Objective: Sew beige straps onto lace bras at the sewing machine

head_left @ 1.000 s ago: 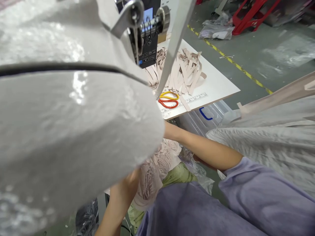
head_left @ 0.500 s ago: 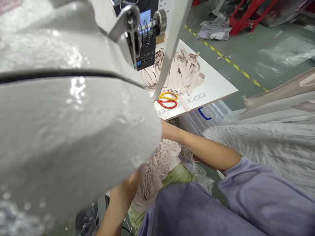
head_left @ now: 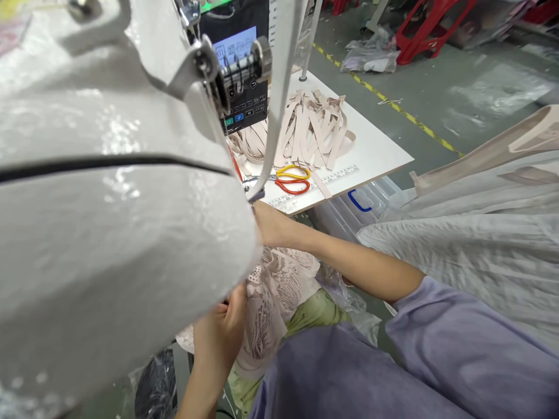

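Observation:
Pale pink lace fabric (head_left: 266, 308) hangs below the big white sewing machine head (head_left: 131, 233) and over my lap. My left hand (head_left: 225, 320) is closed at the lace's left side, thumb up and fingers curled in, with the fabric in its grip. My right hand (head_left: 273, 224) reaches under the front of the machine, just above the lace. Its fingers are hidden behind the machine head, so their hold does not show. A pale flat band (head_left: 279, 99) runs down from above into the machine near that hand.
On the white table (head_left: 379, 154) lie scissors (head_left: 292, 179) with yellow and red handles and a heap of beige strips (head_left: 314, 128). A control panel (head_left: 240, 75) stands behind the machine. Below sits a clear plastic box (head_left: 375, 201); pale cloth (head_left: 458, 250) hangs at the right.
The view has shifted, so the machine sits further left and lower. More of my left hand and of the right wrist now shows. The scissors and strips lie as before.

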Motion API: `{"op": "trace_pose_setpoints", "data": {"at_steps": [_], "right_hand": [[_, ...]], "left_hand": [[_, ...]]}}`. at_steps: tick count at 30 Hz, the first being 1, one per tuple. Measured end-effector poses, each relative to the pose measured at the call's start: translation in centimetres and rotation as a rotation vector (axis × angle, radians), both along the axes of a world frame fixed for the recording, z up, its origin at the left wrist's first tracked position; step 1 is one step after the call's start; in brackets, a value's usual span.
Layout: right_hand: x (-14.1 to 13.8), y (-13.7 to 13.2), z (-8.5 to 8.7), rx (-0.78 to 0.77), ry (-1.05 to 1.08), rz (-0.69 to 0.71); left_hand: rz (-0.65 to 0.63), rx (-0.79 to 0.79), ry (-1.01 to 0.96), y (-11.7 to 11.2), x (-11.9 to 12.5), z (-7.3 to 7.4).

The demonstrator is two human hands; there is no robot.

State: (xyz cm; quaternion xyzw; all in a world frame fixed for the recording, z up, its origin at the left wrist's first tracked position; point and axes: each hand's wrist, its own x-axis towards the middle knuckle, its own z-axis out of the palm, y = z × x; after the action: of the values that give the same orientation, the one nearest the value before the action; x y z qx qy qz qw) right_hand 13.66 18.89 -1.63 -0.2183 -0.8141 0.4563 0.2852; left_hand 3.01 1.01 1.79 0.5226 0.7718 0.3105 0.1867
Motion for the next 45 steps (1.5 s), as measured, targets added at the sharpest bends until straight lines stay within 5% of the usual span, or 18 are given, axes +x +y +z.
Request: {"op": "trace_pose_setpoints", "data": {"at_steps": [8, 19, 23, 45], "right_hand": [[0.1, -0.3, 0.2, -0.06, 0.055, -0.003], [-0.5, -0.3, -1.0, 0.026, 0.042, -0.091], [-0.7, -0.4, -1.2, 0.056, 0.064, -0.091], [0.1, 0.0, -1.1, 0.066, 0.154, -0.086]], "left_hand": [[-0.088, 0.007, 0.056, -0.2, -0.3, 0.3], [-0.08, 0.192, 0.377, -1.7, -1.4, -1.9], [-0.036, 0.205, 0.402, -1.7, -1.1, -1.8], [-0.284, 0.293, 0.477, -1.0, -0.2, -2.5]]}}
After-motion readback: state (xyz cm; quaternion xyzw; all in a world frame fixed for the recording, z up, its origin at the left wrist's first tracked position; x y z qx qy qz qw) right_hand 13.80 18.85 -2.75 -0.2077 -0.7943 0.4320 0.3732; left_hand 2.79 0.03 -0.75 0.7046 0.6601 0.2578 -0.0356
